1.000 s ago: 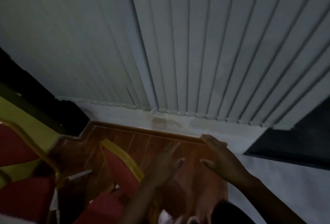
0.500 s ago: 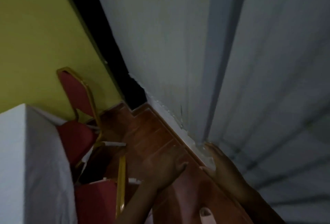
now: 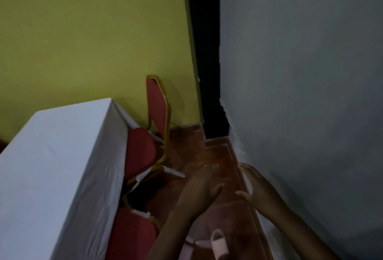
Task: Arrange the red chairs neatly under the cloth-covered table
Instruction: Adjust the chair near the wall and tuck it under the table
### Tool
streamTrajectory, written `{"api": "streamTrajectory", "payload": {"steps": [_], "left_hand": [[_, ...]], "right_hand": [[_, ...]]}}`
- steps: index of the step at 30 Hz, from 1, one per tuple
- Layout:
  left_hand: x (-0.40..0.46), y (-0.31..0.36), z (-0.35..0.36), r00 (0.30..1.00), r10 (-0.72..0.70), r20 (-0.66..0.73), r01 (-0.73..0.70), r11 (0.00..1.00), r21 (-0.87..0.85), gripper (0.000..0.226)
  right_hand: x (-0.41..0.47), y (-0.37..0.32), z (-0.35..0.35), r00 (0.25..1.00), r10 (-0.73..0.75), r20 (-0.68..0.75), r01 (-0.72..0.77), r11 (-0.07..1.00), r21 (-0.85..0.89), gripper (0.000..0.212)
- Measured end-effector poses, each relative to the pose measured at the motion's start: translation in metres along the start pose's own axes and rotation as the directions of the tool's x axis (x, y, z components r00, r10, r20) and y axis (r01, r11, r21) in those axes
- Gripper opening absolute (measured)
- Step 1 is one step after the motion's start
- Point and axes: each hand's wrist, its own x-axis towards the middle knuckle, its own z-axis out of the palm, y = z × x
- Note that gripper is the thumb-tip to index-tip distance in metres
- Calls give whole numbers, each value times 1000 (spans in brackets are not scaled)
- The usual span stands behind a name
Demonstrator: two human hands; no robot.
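A table under a white cloth fills the lower left. A red chair with a gold frame stands at its far end, its seat partly tucked beneath the cloth. A second red chair sits nearer to me, with only its seat showing beside the cloth. My left hand hovers over the wooden floor with fingers spread, holding nothing and touching no chair. My right hand is open too, close to the grey blinds on the right.
A yellow-green wall runs behind the table. Grey vertical blinds line the right side, leaving a narrow strip of brown wooden floor between them and the chairs. A dark gap marks the corner. My foot in a light slipper shows below.
The view has swung left from the blinds toward the corner, bringing the white-clothed table and both red chairs into sight. Both hands stay open and held out in front.
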Motion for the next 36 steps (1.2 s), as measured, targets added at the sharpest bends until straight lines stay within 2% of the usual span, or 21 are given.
{"api": "streamTrajectory", "payload": {"steps": [6, 10, 13, 20, 22, 25, 28, 31, 33, 36], "left_hand": [[86, -67, -27, 994, -85, -61, 85, 996, -12, 83], [137, -99, -58, 986, -136, -99, 141, 989, 43, 64], [172, -123, -79, 980, -169, -105, 176, 983, 61, 58], [254, -188, -96, 950, -247, -193, 260, 964, 46, 58], [279, -211, -93, 925, -314, -214, 328, 944, 33, 70], [317, -256, -85, 885, -402, -236, 423, 905, 43, 75], [356, -282, -89, 823, -533, -197, 545, 839, 6, 77], [391, -305, -91, 766, -629, -134, 636, 771, 16, 78], [410, -321, -89, 734, -667, -130, 674, 738, 20, 74], [435, -336, -85, 691, -712, -121, 719, 694, 24, 80]], "right_hand": [[161, -7, 14, 995, -59, 85, 57, 998, 33, 85], [250, -25, 27, 985, -125, 116, 119, 991, 65, 84], [309, -36, 39, 974, -159, 159, 139, 982, 128, 82], [459, -26, 77, 932, -273, 239, 271, 962, 40, 85], [508, -20, 93, 911, -305, 277, 307, 951, 39, 87], [584, -18, 117, 869, -346, 353, 349, 935, 56, 85], [653, -22, 134, 807, -383, 449, 426, 905, 8, 87], [710, -33, 148, 713, -461, 528, 545, 838, -5, 89], [740, -44, 153, 661, -521, 540, 618, 786, 1, 93], [772, -61, 161, 564, -602, 565, 730, 684, 1, 97]]}}
